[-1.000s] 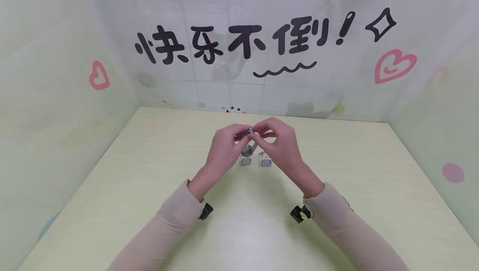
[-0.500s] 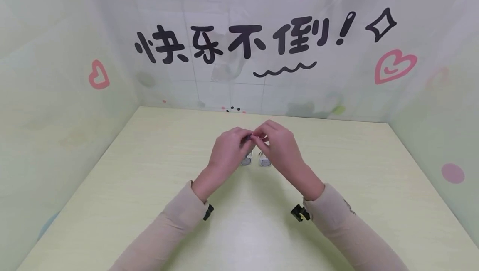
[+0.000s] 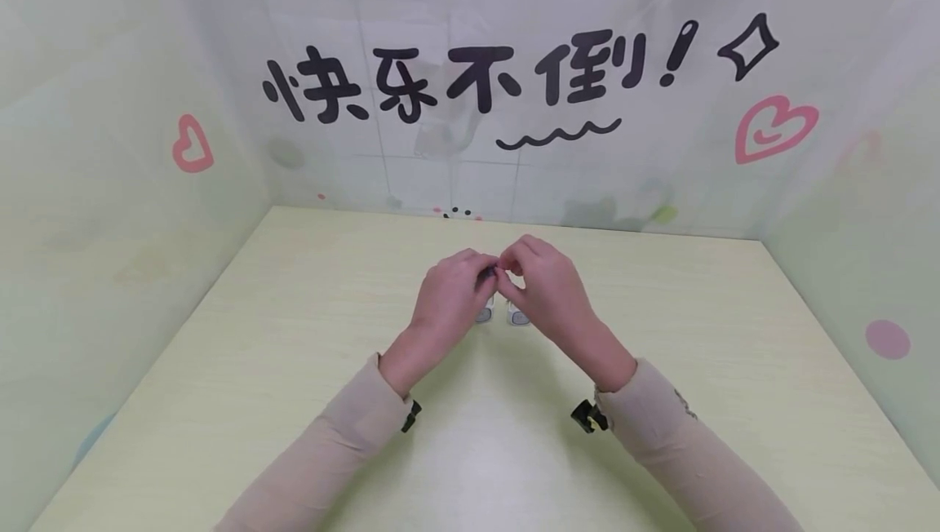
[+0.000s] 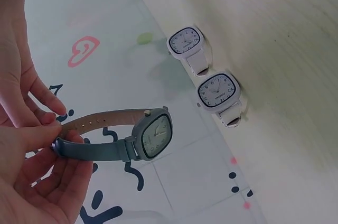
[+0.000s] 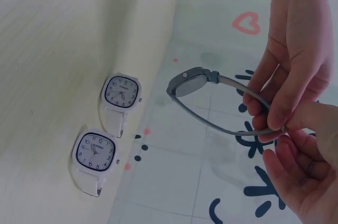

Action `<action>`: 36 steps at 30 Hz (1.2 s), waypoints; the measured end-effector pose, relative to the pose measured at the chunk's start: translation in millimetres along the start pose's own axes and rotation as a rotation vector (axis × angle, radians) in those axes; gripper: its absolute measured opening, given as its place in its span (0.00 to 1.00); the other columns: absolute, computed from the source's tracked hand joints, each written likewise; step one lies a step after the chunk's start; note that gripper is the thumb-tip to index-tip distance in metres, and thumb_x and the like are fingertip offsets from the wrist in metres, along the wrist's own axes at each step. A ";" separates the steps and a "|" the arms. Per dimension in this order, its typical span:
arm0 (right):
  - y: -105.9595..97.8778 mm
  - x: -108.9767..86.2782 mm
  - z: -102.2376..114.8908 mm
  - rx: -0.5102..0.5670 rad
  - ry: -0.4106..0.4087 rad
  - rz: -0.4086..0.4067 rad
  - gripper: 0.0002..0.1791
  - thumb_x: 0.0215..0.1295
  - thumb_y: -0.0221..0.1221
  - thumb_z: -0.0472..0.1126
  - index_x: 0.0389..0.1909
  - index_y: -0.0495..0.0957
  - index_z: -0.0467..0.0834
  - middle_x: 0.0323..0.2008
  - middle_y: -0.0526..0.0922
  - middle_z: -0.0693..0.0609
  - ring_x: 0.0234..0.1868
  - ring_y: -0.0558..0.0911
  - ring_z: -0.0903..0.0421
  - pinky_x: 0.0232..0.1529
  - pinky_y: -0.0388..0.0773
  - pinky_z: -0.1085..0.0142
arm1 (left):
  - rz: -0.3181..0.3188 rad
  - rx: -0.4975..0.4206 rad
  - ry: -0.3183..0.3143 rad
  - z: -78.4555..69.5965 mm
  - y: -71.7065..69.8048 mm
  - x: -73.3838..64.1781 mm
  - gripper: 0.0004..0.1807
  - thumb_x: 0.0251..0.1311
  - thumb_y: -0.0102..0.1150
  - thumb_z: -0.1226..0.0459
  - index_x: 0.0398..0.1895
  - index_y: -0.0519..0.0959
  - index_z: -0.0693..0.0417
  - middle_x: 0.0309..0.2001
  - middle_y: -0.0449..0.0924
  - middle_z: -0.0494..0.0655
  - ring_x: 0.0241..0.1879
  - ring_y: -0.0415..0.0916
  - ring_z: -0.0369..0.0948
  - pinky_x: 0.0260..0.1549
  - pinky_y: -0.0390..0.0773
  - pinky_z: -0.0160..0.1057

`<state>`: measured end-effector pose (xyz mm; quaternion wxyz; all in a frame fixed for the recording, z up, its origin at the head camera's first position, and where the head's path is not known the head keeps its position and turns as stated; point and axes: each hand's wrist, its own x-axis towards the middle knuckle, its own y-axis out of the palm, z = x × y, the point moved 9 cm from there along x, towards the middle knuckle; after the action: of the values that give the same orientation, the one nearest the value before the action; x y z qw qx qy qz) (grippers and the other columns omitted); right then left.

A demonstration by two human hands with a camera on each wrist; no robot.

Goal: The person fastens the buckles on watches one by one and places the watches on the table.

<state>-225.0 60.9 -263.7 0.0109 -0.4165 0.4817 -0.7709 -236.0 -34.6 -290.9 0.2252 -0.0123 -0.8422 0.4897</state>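
Note:
Both hands meet above the table, working at the strap of a grey-blue wristwatch [image 4: 153, 135]. My left hand [image 3: 451, 291] grips the joined strap ends between thumb and fingers. From the other side, the thumb and fingertips of my right hand [image 3: 547, 285] pinch at the strap's end, right by the left fingertips. The strap forms a loop, with the square watch case hanging out from the hands in both wrist views. A metallic bit of buckle [image 4: 56, 146] shows at the left fingers; the rest of it is covered. In the head view the hands hide most of this watch.
Two white wristwatches, one [image 5: 121, 93] beside the other [image 5: 95, 151], stand on the pale wooden table [image 3: 470, 450] just beyond the hands. A printed backdrop [image 3: 470, 181] rises at the table's far edge, with side walls at left and right.
The left hand has turned over and shifted slightly right, so the grey-blue watch that showed below the fingers is now covered in the head view. The right hand stays close, fingertips slightly lower.

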 end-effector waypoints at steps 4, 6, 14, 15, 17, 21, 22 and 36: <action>1.9 -1.4 -3.5 0.044 0.021 0.014 0.05 0.59 0.67 0.35 0.33 0.80 0.39 0.31 0.82 0.48 0.32 0.82 0.54 0.36 0.83 0.65 | 0.004 -0.015 -0.005 0.6 0.5 0.3 0.11 0.67 0.61 0.62 0.50 0.85 0.53 0.42 0.87 0.47 0.36 0.83 0.40 0.36 0.84 0.35; 1.8 -2.1 -3.8 0.060 0.020 0.010 0.06 0.59 0.67 0.35 0.33 0.80 0.39 0.32 0.82 0.48 0.33 0.82 0.54 0.36 0.83 0.65 | 0.010 -0.017 -0.010 1.0 0.7 0.2 0.11 0.67 0.61 0.63 0.50 0.86 0.52 0.42 0.87 0.47 0.36 0.83 0.41 0.36 0.84 0.35; 1.0 -3.9 -3.7 0.092 0.009 -0.010 0.06 0.59 0.66 0.34 0.32 0.78 0.40 0.32 0.81 0.48 0.33 0.83 0.54 0.37 0.83 0.65 | 0.029 0.013 0.007 1.1 2.9 0.0 0.11 0.66 0.61 0.63 0.48 0.87 0.53 0.38 0.87 0.47 0.33 0.81 0.41 0.33 0.82 0.35; 0.4 -3.8 -3.9 0.105 0.016 -0.011 0.05 0.59 0.66 0.34 0.32 0.78 0.40 0.32 0.81 0.48 0.34 0.83 0.54 0.38 0.84 0.64 | 0.035 0.011 0.004 2.1 3.7 -0.1 0.10 0.66 0.61 0.63 0.47 0.87 0.52 0.38 0.86 0.47 0.32 0.81 0.40 0.32 0.82 0.35; -0.4 -3.2 -5.5 0.142 0.037 -0.006 0.05 0.59 0.65 0.33 0.33 0.78 0.40 0.32 0.81 0.48 0.34 0.83 0.54 0.39 0.84 0.64 | 0.048 0.006 -0.011 5.0 5.5 -0.5 0.10 0.66 0.61 0.63 0.46 0.87 0.51 0.37 0.86 0.46 0.32 0.80 0.40 0.31 0.81 0.34; 1.3 -2.3 -14.9 0.279 0.134 0.019 0.04 0.61 0.63 0.32 0.35 0.77 0.39 0.33 0.82 0.47 0.35 0.85 0.53 0.40 0.87 0.61 | 0.068 -0.013 -0.044 10.8 7.9 -0.6 0.10 0.65 0.64 0.61 0.46 0.87 0.52 0.37 0.85 0.46 0.30 0.78 0.39 0.30 0.81 0.34; 2.3 -2.7 -17.9 0.317 0.163 0.025 0.04 0.62 0.62 0.32 0.36 0.77 0.38 0.33 0.83 0.47 0.35 0.86 0.53 0.40 0.87 0.60 | 0.071 -0.017 -0.048 11.6 8.2 -0.4 0.11 0.65 0.64 0.60 0.46 0.87 0.53 0.37 0.85 0.47 0.30 0.78 0.39 0.30 0.81 0.34; 0.2 -6.3 -28.8 0.561 0.330 -0.017 0.03 0.64 0.60 0.32 0.35 0.78 0.35 0.36 0.86 0.43 0.37 0.86 0.50 0.39 0.88 0.58 | 0.129 0.002 -0.052 10.5 10.5 1.5 0.12 0.67 0.61 0.58 0.47 0.85 0.52 0.34 0.83 0.46 0.26 0.74 0.39 0.23 0.73 0.31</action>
<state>-239.7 84.5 -273.2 0.0406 -0.2704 0.2423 -0.9309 -243.6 -37.4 -303.4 0.1714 -0.0537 -0.8447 0.5041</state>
